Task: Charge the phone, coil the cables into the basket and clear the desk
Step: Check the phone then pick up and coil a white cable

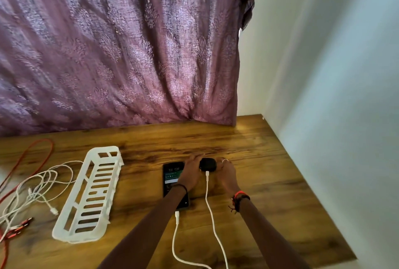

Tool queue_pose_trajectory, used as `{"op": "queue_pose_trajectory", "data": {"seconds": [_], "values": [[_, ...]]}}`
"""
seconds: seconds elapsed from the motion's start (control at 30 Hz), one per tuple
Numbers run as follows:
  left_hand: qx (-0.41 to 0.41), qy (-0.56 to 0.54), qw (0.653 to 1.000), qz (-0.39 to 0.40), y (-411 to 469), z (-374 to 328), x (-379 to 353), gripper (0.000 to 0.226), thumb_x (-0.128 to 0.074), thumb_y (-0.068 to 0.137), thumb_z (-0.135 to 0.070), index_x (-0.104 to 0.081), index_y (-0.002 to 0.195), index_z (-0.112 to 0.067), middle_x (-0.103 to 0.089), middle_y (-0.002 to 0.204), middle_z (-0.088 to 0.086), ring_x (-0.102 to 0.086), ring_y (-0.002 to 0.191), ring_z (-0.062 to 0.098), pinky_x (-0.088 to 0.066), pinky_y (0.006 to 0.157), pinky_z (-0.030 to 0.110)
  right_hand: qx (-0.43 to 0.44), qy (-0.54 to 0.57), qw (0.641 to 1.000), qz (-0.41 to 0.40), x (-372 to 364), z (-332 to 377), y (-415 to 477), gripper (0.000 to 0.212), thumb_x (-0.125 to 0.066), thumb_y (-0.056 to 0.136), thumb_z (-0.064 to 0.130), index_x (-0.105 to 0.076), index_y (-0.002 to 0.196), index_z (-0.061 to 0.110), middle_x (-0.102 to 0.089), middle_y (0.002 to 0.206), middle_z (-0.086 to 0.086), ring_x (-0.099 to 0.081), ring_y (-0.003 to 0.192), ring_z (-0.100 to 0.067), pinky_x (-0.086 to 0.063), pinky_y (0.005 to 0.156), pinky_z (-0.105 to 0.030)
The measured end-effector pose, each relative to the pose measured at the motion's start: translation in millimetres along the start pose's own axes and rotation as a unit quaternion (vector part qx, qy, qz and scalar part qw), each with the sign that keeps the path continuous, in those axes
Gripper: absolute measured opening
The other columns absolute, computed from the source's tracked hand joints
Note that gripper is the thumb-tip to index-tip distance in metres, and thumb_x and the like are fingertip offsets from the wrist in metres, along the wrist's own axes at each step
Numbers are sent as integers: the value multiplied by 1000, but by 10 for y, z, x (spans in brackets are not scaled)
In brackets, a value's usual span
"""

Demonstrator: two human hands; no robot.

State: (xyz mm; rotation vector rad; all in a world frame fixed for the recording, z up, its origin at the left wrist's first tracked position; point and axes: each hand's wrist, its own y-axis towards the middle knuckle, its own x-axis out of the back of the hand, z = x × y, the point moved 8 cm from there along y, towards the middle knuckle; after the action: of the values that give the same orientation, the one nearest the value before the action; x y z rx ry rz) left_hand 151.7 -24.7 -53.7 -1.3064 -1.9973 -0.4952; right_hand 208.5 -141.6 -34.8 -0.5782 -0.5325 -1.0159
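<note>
Head: L hand (191, 172) & R hand (226, 173) grip adapter (208, 164); basket (90, 193), tangled cables (32, 188) left.

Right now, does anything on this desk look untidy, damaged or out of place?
The white cables lie in a loose tangle near the left edge of the desk, crossed with a red cable, while the white basket beside them holds nothing. Nothing looks spilled or damaged.

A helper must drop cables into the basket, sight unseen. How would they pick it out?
On the brown wooden desk, left of the black phone, lies a long white plastic basket. It sits right of the tangled white cables; only it is rigid and slotted.
</note>
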Motion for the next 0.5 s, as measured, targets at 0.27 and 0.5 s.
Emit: {"op": "queue_pose_trajectory", "data": {"seconds": [0.27,0.5], "values": [[22,83,995,56,179,24,-120,52,-55,87,-5,-42,137,-10,-36,144,8,-32,134,26,-27,115,37,28,-48,998,39,-46,-8,88,47,-54,84,-3,-49,131,3,-56,130,-16,-47,123,-33,-42,102,-39],[11,66,997,42,168,-25,-43,48,-61,82,-6,-50,128,-12,-47,134,10,-38,128,25,-31,110,34,31,-26,998,42,-21,14,105,47,-65,76,-2,-58,122,5,-64,116,-15,-55,114,-30,-45,97,-39]]}}
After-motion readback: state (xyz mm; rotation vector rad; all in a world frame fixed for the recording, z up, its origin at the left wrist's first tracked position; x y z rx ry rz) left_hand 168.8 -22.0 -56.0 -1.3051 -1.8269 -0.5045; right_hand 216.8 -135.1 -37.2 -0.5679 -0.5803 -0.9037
